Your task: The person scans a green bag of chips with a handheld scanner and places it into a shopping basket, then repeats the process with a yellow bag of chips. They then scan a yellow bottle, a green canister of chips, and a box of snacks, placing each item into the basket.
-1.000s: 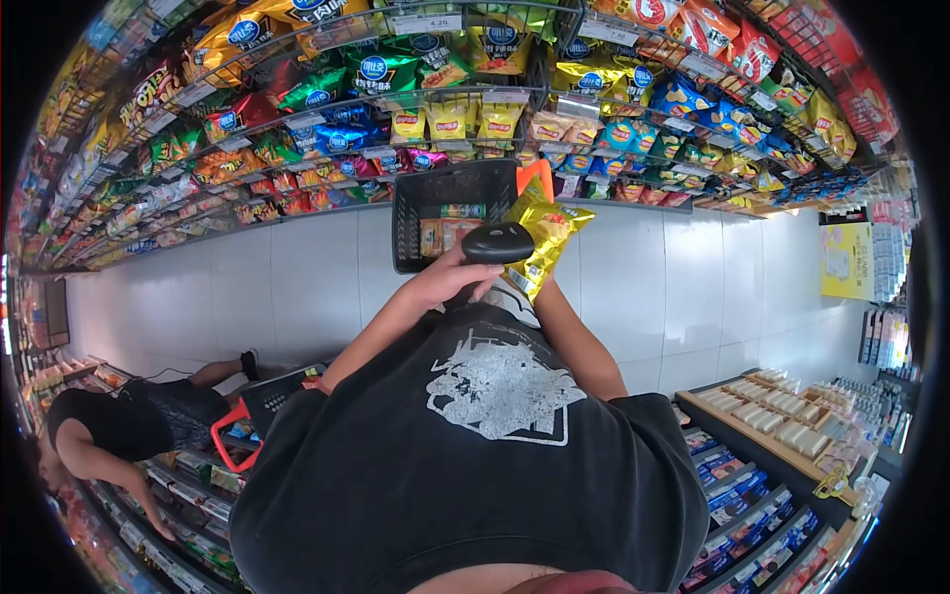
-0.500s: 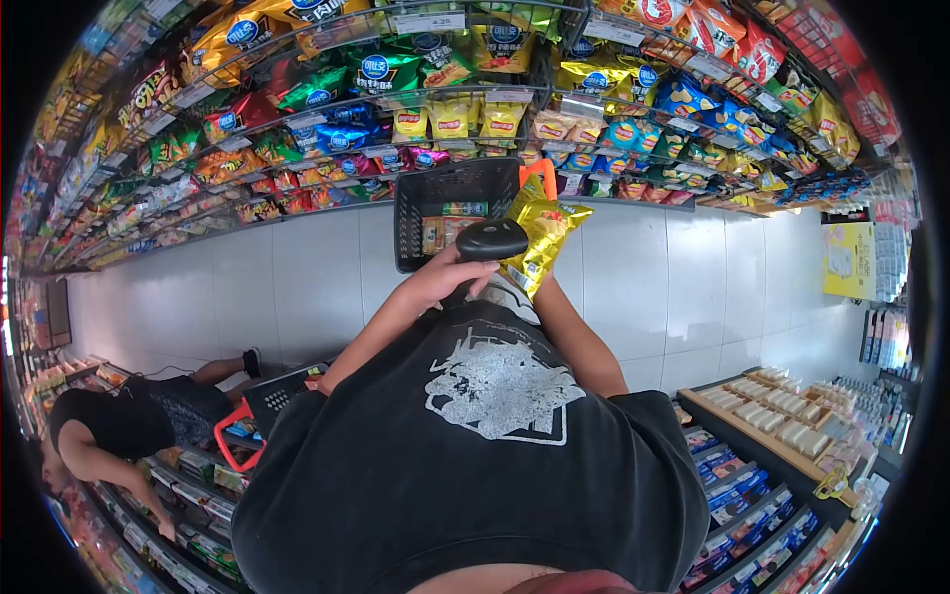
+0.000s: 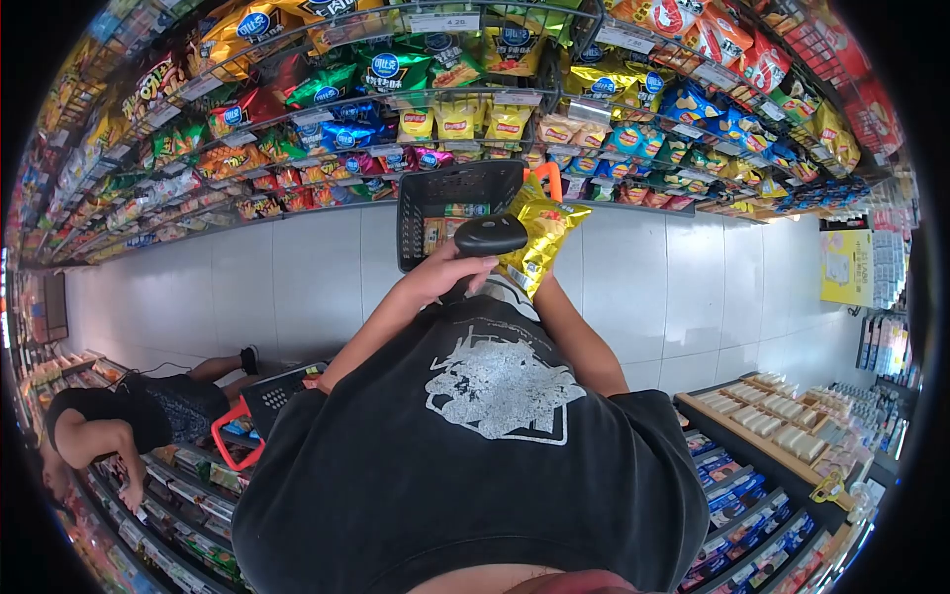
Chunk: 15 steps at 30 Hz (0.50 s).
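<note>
My left hand [image 3: 445,274] is closed around the handle of a black handheld barcode scanner [image 3: 491,235], whose rounded head points toward a yellow bag of chips [image 3: 542,233]. That bag is held upright by my right hand, which is mostly hidden behind it; only the wrist [image 3: 549,294] shows below. A white label patch is visible near the bag's lower edge. Just beyond both hands stands a black shopping basket [image 3: 408,223] with an orange handle [image 3: 550,178]. Several small packs [image 3: 467,210] lie inside it.
Shelves of chip bags [image 3: 386,69] curve across the front. At the lower left, another person [image 3: 109,421] bends over a low shelf beside a dark basket with a red handle [image 3: 230,436]. A wooden-edged display [image 3: 762,416] stands at the lower right, on the tiled floor [image 3: 633,287].
My hands, the scanner and the chip bag stay nearly in place. The view shifts slightly. The other person's arm at the lower left has bent and moved left.
</note>
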Tool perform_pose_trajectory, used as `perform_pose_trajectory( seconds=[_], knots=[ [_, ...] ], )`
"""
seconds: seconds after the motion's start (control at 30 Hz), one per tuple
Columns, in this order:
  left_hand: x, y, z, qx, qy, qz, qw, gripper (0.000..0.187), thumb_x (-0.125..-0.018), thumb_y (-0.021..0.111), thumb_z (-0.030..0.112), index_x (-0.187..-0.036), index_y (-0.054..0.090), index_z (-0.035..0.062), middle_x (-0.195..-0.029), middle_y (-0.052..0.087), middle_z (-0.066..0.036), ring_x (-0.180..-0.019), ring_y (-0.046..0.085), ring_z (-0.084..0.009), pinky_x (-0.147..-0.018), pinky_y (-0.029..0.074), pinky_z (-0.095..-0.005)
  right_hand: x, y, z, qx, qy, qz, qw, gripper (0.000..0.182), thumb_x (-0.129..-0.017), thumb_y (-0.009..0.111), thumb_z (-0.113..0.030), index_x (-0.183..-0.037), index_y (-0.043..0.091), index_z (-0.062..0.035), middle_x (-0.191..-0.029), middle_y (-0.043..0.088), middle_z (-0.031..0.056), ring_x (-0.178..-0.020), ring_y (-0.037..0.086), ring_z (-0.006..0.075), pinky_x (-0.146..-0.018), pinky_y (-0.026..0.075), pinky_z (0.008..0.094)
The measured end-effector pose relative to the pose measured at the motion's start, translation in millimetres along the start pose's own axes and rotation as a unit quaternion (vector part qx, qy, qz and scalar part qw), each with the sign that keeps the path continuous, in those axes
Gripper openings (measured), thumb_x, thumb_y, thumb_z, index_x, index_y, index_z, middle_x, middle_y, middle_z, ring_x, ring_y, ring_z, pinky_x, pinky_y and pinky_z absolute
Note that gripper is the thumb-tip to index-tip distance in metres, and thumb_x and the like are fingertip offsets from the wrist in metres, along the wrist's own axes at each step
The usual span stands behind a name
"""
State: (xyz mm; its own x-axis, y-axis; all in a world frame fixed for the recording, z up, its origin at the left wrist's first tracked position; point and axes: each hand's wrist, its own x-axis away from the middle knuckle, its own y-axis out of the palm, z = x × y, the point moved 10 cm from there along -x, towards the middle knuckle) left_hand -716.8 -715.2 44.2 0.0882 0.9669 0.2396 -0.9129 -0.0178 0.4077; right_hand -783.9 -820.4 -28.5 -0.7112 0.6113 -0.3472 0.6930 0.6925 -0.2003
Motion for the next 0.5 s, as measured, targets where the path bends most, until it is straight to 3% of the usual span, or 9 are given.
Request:
perform_pose_trajectory(
  seconds=[0.03,0.07,0.13,0.17,0.23,0.3,0.4,0.5],
  knots=[
    [0,-1,1,0.001,0.003,0.0,1.0,0.014,-0.098,0.06,0.019,-0.092,0.061,0.0063,-0.064,0.052,0.002,-0.059,0.051,-0.0082,-0.059,0.041,-0.0257,-2,2,0,-0.049,-0.002,-0.007,0.999,0.063,-0.106,0.04,-0.046,-0.157,0.029,-0.0116,-0.148,0.049,0.0103,-0.124,0.058,0.0254,-0.103,0.05,0.0408],
    [1,-2,0,-0.001,0.006,0.0,1.0,0.014,-0.098,0.06,0.018,-0.092,0.061,0.0062,-0.064,0.052,0.002,-0.058,0.052,-0.0083,-0.059,0.041,-0.0257,-7,4,-2,-0.383,-0.012,-0.019,0.924,0.063,-0.106,0.04,-0.046,-0.158,0.028,-0.0117,-0.149,0.049,0.01,-0.124,0.058,0.0254,-0.103,0.05,0.0408],
    [1,-5,1,-0.005,0.015,0.001,1.0,0.013,-0.098,0.06,0.018,-0.093,0.061,0.0061,-0.064,0.053,0.002,-0.058,0.052,-0.0084,-0.059,0.041,-0.0258,-9,1,-2,-0.411,-0.008,0.004,0.912,0.064,-0.106,0.04,-0.047,-0.158,0.028,-0.0124,-0.149,0.048,0.0095,-0.125,0.057,0.0254,-0.103,0.05,0.041],
    [2,-6,1,-0.001,0.012,0.002,1.0,0.013,-0.098,0.06,0.018,-0.093,0.061,0.006,-0.064,0.053,0.002,-0.058,0.051,-0.0084,-0.059,0.041,-0.0258,-7,-4,0,-0.109,0.006,0.035,0.993,0.064,-0.105,0.04,-0.048,-0.158,0.028,-0.0131,-0.149,0.048,0.0094,-0.125,0.057,0.0255,-0.103,0.05,0.0411],
    [3,-7,3,0.006,0.007,0.004,1.0,0.013,-0.098,0.06,0.018,-0.094,0.062,0.006,-0.064,0.053,0.002,-0.058,0.051,-0.0084,-0.059,0.041,-0.0258,-4,-10,9,0.179,0.033,0.063,0.981,0.065,-0.105,0.041,-0.05,-0.158,0.028,-0.0145,-0.15,0.048,0.0091,-0.126,0.056,0.0255,-0.104,0.049,0.0418],
    [3,-10,3,0.005,0.01,0.014,1.0,0.012,-0.098,0.06,0.017,-0.095,0.062,0.0059,-0.064,0.053,0.002,-0.058,0.052,-0.0083,-0.059,0.041,-0.0258,-2,-12,14,0.199,0.052,0.062,0.977,0.067,-0.104,0.04,-0.052,-0.158,0.028,-0.0144,-0.15,0.047,0.0098,-0.127,0.055,0.0269,-0.105,0.048,0.0437],
    [9,-16,0,0.003,0.014,0.023,1.0,0.018,-0.098,0.059,0.018,-0.103,0.064,0.0013,-0.064,0.053,0.0,-0.06,0.052,-0.0103,-0.061,0.042,-0.027,4,-1,23,-0.053,0.106,0.039,0.992,0.069,-0.102,0.038,-0.055,-0.157,0.029,-0.0144,-0.15,0.046,0.0109,-0.128,0.053,0.0289,-0.105,0.046,0.0464],
    [8,-18,3,0.008,0.013,0.021,1.0,0.021,-0.097,0.059,0.018,-0.106,0.064,0.0,-0.065,0.053,-0.001,-0.062,0.053,-0.0115,-0.062,0.043,-0.0277,12,13,39,-0.266,0.181,0.026,0.947,0.071,-0.1,0.037,-0.058,-0.156,0.03,-0.0143,-0.15,0.045,0.0119,-0.129,0.051,0.031,-0.106,0.044,0.0492]
  ],
)
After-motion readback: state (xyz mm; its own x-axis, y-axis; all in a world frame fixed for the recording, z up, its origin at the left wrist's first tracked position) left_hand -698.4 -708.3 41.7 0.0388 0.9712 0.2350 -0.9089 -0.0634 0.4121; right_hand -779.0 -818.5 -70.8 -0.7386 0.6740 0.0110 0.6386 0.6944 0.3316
